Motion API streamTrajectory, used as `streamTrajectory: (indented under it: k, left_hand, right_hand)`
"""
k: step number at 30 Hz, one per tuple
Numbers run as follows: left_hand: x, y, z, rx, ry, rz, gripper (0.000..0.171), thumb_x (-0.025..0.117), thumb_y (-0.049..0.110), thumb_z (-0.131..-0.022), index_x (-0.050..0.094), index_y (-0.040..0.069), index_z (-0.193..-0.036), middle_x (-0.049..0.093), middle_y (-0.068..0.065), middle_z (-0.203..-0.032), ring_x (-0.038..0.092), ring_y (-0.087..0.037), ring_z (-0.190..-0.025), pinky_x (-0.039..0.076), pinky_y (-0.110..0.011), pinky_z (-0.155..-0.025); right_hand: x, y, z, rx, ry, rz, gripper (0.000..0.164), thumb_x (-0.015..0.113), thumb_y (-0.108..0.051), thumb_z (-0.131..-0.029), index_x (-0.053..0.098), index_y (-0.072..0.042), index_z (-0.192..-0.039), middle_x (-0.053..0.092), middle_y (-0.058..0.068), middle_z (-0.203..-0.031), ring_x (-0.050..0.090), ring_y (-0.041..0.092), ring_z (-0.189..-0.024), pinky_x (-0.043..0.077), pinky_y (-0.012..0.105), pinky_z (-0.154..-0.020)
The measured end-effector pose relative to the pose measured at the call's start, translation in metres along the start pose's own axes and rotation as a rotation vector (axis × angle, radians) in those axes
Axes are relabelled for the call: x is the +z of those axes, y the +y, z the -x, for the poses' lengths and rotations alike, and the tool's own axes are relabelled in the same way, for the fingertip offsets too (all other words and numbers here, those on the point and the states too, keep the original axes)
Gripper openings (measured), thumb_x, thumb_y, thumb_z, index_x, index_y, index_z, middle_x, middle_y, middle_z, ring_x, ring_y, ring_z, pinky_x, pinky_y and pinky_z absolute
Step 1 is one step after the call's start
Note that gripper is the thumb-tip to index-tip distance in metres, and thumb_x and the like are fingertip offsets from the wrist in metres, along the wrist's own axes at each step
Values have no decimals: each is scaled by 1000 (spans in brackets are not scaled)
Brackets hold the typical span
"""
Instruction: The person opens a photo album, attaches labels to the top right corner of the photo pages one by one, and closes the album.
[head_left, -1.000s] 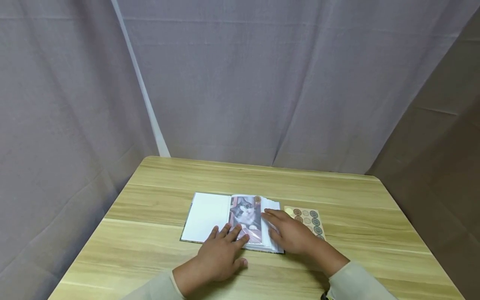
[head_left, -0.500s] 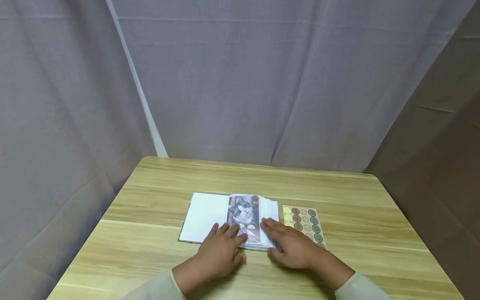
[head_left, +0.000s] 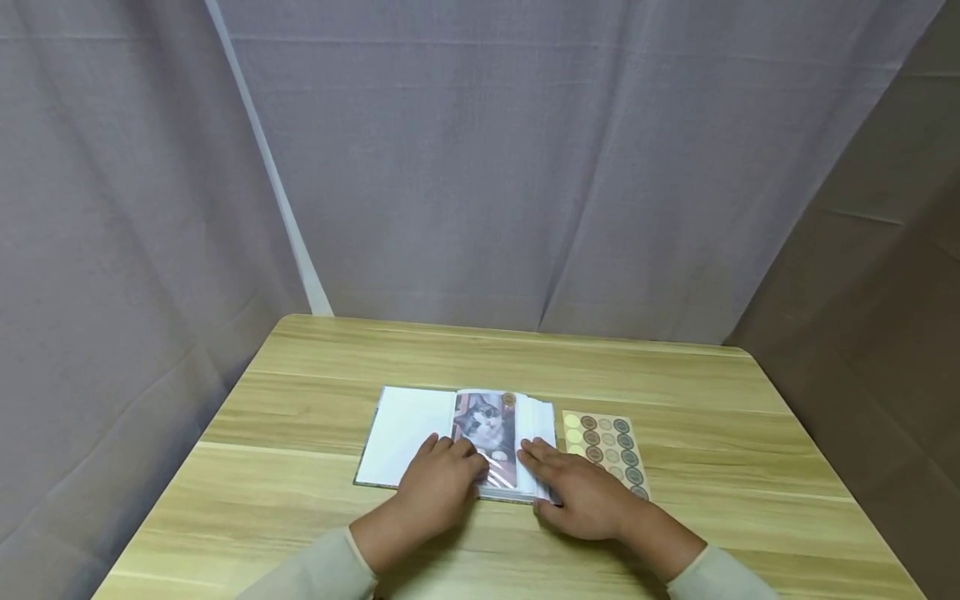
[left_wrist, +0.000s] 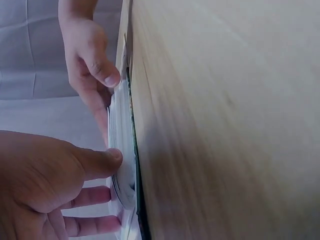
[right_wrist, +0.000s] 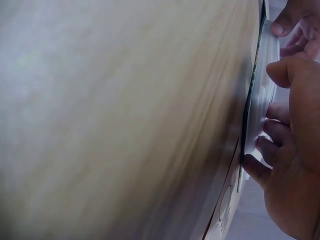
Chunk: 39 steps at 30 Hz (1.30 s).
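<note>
The white-paged photo album with a dark green cover [head_left: 408, 437] lies open on the pale wood-grain bench [head_left: 697, 400], its long axis running left to right. Its grey-and-white cat photo [head_left: 483, 423] stretches lengthwise away from me, head toward the far edge. My left grip [head_left: 441, 475] rests loosely bent on the photo's near end, thumb parted from fingers; my right grip [head_left: 588, 497] lies straight-fingered on the right-hand pages, near a tan sheet of round stickers [head_left: 606, 442]. Both only touch.
</note>
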<state>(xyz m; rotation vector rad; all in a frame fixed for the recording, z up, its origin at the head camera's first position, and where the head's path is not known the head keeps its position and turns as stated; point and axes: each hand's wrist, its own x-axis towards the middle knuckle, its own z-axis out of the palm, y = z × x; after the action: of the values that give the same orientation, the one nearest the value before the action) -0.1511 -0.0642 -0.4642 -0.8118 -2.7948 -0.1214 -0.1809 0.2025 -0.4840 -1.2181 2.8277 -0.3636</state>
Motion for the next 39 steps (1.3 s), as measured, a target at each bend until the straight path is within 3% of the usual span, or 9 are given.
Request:
streamTrajectory:
  k: [25,32,39]
  left_hand:
    - [1,-12,5,-9,59,129,34,84,20,-84,73,15,-115,71,0,-112,68,-24,-99,51,-52,-95]
    - [5,-16,6,13,112,129,36,85,20,-82,72,14,-115,72,0,-108,68,-20,-93,52,-43,-88]
    - [4,-15,8,5,101,53,36,83,24,-85,70,16,-118,71,1,-112,68,-23,-98,50,-52,-96]
  right_hand:
    - [-2,-3,-1,18,-2,26,69,64,-30,-94,43,-4,-155,37,12,-161,37,30,-147,38,51,-112]
    - [-2,-3,-2,-28,35,39,67,66,-26,-92,47,0,-151,42,17,-157,43,33,-143,42,51,-109]
    - [-3,-4,-3,-15,20,51,67,64,-27,-92,47,-1,-151,42,16,-158,42,32,-143,43,49,-109]
